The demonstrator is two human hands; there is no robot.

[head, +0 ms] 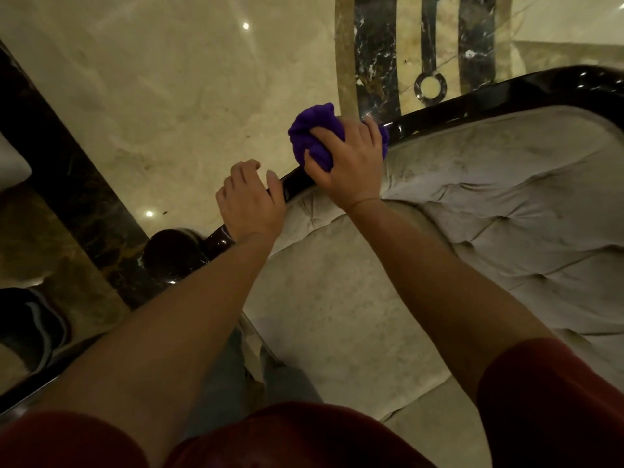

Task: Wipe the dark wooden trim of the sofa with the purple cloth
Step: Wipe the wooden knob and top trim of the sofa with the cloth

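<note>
Two hands on the job, both at the sofa's top edge. Right hand point(347, 160) clenched around the bunched purple cloth point(312, 130), pressing it down onto the dark wooden trim point(472, 103). Cloth sits on the rail, most of it bulging out ahead of the fingers, a bit showing past the far side of the hand. Left hand point(251, 197) just beside the right, nearer the body, fingers curled over the same rail, holding no cloth; looks like a brace.

Trim runs from under the left wrist, between the hands, and on beyond the right hand in a long glossy curve. Pale tufted upholstery point(489, 214) lies to the right of both hands; polished marble floor point(152, 96) to the left and ahead.

Progress: wipe is under way. Cannot tell which lengths are already clean, since the whole rail shines alike. Judging by the cloth's place, the long stretch beyond the right hand likely remains, and perhaps the part under the left hand.
</note>
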